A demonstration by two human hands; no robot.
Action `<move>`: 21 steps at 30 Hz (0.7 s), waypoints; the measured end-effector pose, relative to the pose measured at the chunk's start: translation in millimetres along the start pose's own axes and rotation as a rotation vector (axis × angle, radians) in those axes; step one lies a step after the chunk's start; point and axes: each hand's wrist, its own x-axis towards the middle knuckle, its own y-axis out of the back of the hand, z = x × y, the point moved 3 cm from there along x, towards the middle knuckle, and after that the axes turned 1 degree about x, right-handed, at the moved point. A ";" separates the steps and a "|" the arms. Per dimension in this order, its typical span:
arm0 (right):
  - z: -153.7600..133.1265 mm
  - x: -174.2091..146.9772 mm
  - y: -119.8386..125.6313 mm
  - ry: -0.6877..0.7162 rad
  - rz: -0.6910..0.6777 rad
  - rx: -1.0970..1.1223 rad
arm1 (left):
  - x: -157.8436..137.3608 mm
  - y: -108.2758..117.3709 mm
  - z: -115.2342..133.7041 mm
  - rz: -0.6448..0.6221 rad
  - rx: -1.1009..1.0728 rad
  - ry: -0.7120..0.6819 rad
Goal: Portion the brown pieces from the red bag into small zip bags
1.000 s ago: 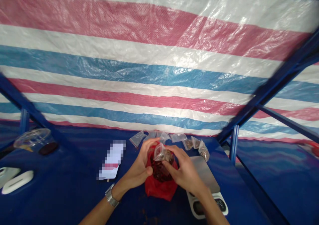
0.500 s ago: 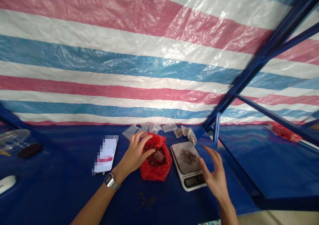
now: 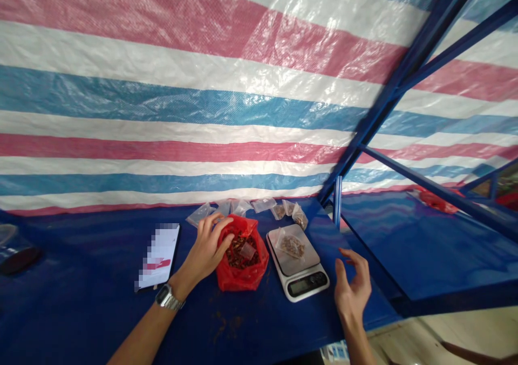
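My left hand (image 3: 208, 246) rests at the left rim of a red plastic bag (image 3: 243, 276), its fingers curved and the thumb apart over the opening. Dark reddish-brown dried bits fill the bag, and a small clear piece of plastic (image 3: 247, 252) lies on them. To the right stands a white kitchen scale (image 3: 300, 288), bearing a small clear bag (image 3: 292, 246) of brownish bits on its metal plate. My right hand (image 3: 353, 287) hovers just right of the scale, holding nothing, with thumb and fingers apart.
Several clear plastic bags (image 3: 243, 208) lie along the table's back edge; filled ones (image 3: 299, 217) sit behind the scale. A phone (image 3: 159, 257) lies left. Blue metal bars (image 3: 338, 200) and a striped tarp (image 3: 174, 152) bound the blue table (image 3: 101, 300). Crumbs (image 3: 229, 324) are scattered in front.
My right hand has moved away from the scale's right side, uncovering its display and the small bag on the plate. My left hand stays at the red bag. The view has shifted slightly right.
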 end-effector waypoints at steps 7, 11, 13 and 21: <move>6.7 -2.6 1.2 -0.122 0.000 0.047 | 1.1 -0.7 -8.9 0.037 0.017 0.015; 5.1 -2.1 -1.7 -0.132 -0.037 0.035 | 1.8 -0.9 -12.9 0.055 0.004 0.023; 3.3 -1.4 -2.8 -0.098 -0.063 0.028 | 1.9 -1.4 -13.8 0.057 0.002 0.028; -25.0 -0.2 -22.6 0.227 -0.310 -0.174 | 1.8 1.3 -7.6 0.076 -0.020 0.006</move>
